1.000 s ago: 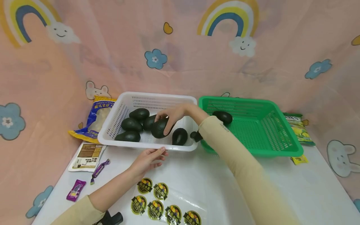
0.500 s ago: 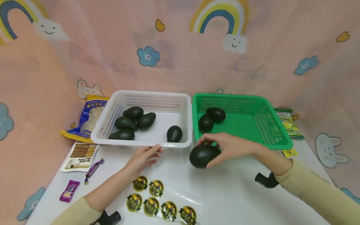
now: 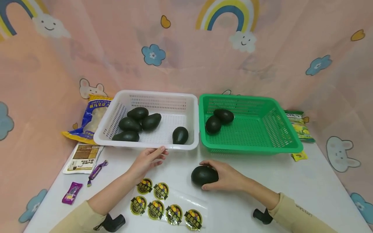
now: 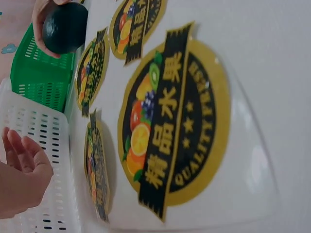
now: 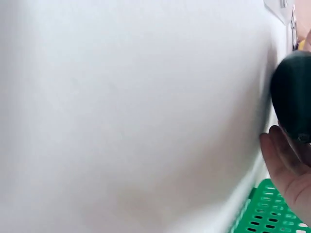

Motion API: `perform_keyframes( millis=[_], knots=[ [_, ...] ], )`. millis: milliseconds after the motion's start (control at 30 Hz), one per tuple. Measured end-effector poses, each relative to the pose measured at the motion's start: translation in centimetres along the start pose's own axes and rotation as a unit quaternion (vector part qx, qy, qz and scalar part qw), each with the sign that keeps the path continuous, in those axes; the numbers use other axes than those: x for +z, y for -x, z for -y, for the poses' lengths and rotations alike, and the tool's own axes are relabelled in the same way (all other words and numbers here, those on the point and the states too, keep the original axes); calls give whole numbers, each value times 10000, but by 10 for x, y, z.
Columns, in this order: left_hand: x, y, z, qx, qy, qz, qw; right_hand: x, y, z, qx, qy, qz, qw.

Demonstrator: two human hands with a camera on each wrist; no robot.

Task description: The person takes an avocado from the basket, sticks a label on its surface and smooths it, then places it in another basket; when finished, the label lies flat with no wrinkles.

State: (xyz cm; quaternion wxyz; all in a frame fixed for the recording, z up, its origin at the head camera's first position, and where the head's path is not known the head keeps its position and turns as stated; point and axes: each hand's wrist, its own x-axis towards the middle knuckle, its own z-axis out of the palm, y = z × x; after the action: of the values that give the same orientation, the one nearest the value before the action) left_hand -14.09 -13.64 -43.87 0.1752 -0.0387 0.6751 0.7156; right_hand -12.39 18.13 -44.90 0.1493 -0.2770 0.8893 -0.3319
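Your right hand (image 5: 291, 179) curls its fingers (image 5: 279, 155) under a dark green avocado (image 5: 294, 97). A green basket (image 5: 269, 211) lies just below your palm; the white table (image 5: 131, 111) stretches away beyond the fruit.

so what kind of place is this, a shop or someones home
Most likely a staged tabletop workstation for sorting and labelling fruit, not a shop: a cartoon rainbow cloth backdrop, a white basket and a green basket of avocados, and a sheet of fruit quality stickers on the white table.
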Motion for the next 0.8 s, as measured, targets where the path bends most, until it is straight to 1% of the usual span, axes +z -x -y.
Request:
perform_keyframes(
  millis=[67,100,133,167,200,233,267,300,333,367,400,433,467,500,533,567,633,667,700,800],
  knots=[
    [-3,1,0,62,-192,172,9996,-2,-1,0,-4,64,64,10000],
    [-5,3,1,162,-429,340,9984,-2,-2,1,-25,94,98,9999],
    [-8,5,1,297,-805,527,9949,-3,-2,1,-41,109,122,9999],
    [-12,8,2,502,-1289,773,9874,-4,-3,2,-58,122,142,9998],
    [-16,12,4,789,-1937,1031,9724,-5,-3,3,-71,131,153,9998],
    [-21,17,5,1091,-2632,1282,9500,-5,-3,4,-82,169,144,9997],
    [-27,23,7,1379,-3333,1483,9208,-6,-3,5,-104,207,116,9997],
    [-32,28,9,1682,-3942,1657,8882,-6,-2,7,-137,250,64,9996],
    [-37,34,11,1948,-4455,1784,8554,-7,-2,8,-176,297,-34,9994],
    [-42,38,14,2150,-4790,1898,8296,-7,-1,10,-274,336,-173,9989],
    [-45,42,17,2260,-5002,1969,8124,-7,0,12,-402,371,-356,9979],
    [-47,45,19,2302,-5040,2055,8067,-7,0,14,-577,401,-581,9958],
    [-48,46,22,2363,-4967,2125,8076,-7,0,16,-851,380,-829,9922],
    [-48,46,25,2414,-4784,2215,8147,-6,0,21,-1166,319,-1054,9871],
    [-46,46,26,2377,-4581,2296,8251,-5,0,25,-1498,305,-1234,9805],
    [-43,46,26,2298,-4338,2378,8381,-3,-1,32,-1876,324,-1364,9722],
    [-33,45,24,2199,-3917,2557,8560,3,0,45,-2350,482,-1434,9602],
    [-27,44,22,2113,-3738,2627,8641,5,0,53,-2514,581,-1366,9564],
    [-21,45,20,2000,-3605,2671,8710,9,1,59,-2591,704,-1265,9549],
    [-4,46,15,1841,-3341,2731,8831,17,5,71,-2607,1072,-1079,9534]
  ],
)
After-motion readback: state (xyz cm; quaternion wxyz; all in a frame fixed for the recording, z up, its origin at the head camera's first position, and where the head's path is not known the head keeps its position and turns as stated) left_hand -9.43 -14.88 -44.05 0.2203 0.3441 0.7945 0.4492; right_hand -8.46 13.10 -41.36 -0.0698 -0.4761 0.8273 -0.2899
